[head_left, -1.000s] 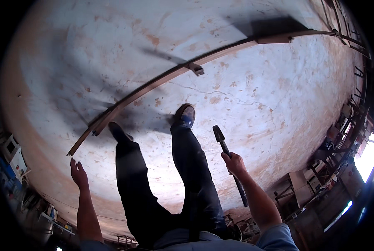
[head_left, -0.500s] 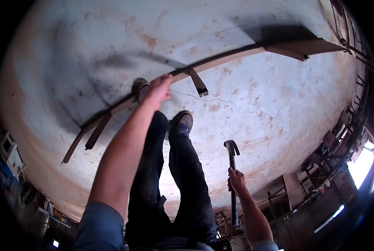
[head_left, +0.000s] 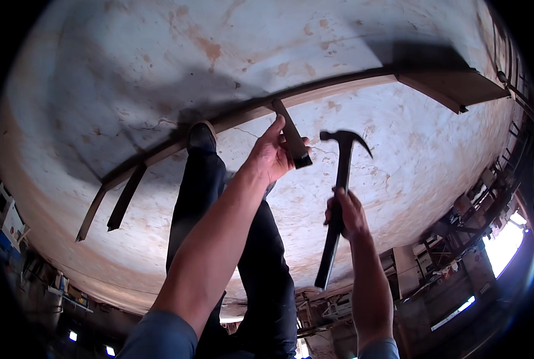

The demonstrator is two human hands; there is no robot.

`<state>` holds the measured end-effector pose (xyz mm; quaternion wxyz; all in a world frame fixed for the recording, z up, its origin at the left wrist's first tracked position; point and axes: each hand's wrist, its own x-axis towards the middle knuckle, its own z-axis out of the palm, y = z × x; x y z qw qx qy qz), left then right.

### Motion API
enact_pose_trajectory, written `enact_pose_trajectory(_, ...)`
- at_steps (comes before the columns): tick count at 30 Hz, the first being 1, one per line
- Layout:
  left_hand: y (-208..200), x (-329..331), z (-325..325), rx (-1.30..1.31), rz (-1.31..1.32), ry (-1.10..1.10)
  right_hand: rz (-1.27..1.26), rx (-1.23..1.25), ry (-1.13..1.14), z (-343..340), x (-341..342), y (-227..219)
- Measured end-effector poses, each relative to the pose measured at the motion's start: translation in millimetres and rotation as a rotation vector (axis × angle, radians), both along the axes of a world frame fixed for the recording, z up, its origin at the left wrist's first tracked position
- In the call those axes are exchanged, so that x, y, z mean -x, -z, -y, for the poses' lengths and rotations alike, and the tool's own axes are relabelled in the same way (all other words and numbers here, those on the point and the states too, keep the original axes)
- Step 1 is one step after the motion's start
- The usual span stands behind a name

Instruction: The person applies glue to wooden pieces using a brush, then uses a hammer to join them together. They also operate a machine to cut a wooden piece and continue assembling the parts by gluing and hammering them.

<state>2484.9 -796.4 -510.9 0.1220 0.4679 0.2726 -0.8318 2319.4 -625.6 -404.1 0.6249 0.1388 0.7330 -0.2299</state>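
Note:
My right hand (head_left: 349, 213) is wrapped round the shaft of a dark claw hammer (head_left: 343, 158), held up off the floor with its head pointing away from me and the claw to the right. Left of it, my left hand (head_left: 270, 151) grips a short wooden crosspiece (head_left: 293, 133), thumb on one side and fingertips showing on the other. This crosspiece joins a long wooden rail (head_left: 333, 85) that runs across the floor. Beside the rail rests my left shoe (head_left: 202, 137); my forearm hides most of the other shoe.
Two more short pieces (head_left: 127, 197) stick out from the rail's left end. A wide flat board (head_left: 452, 90) joins its right end. The pale floor (head_left: 219, 36) is stained and cracked. Clutter (head_left: 440, 248) lines the right side, and shelves (head_left: 69, 299) stand at lower left.
My left hand has moved right and taken hold of the short crosspiece. The hammer has risen closer, its head turning so the claw points right.

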Motion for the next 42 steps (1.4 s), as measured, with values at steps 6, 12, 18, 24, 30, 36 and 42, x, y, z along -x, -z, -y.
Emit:
enact_pose_trajectory(6,9.2,16.8,-1.1,-0.147,0.062,-0.079,0.023,-0.106,-0.063,58.2,12.3,81.5)
enact_pose_trajectory(12,-3.3,26.0,7.3,-0.184,0.175,-0.054,0.042,-0.206,-0.178,75.1,2.4,126.8)
enact_pose_trajectory(18,-4.5,25.4,11.2,-0.191,0.165,-0.014,0.027,-0.215,-0.107,80.4,13.0,126.6)
enact_pose_trajectory(24,1.3,20.1,8.0,-0.122,0.107,0.032,0.141,-0.244,-0.245,92.9,8.5,122.2)
enact_pose_trajectory(30,-2.1,22.1,9.7,-0.109,0.077,0.066,0.028,-0.256,-0.168,80.5,1.9,122.5)
enact_pose_trajectory(36,3.7,16.2,7.6,-0.07,0.071,0.093,0.045,-0.262,-0.286,95.6,0.6,114.8)
enact_pose_trajectory(42,27.5,12.9,-8.5,-0.081,0.03,0.031,-0.144,-0.117,-0.394,76.5,-9.5,66.7)
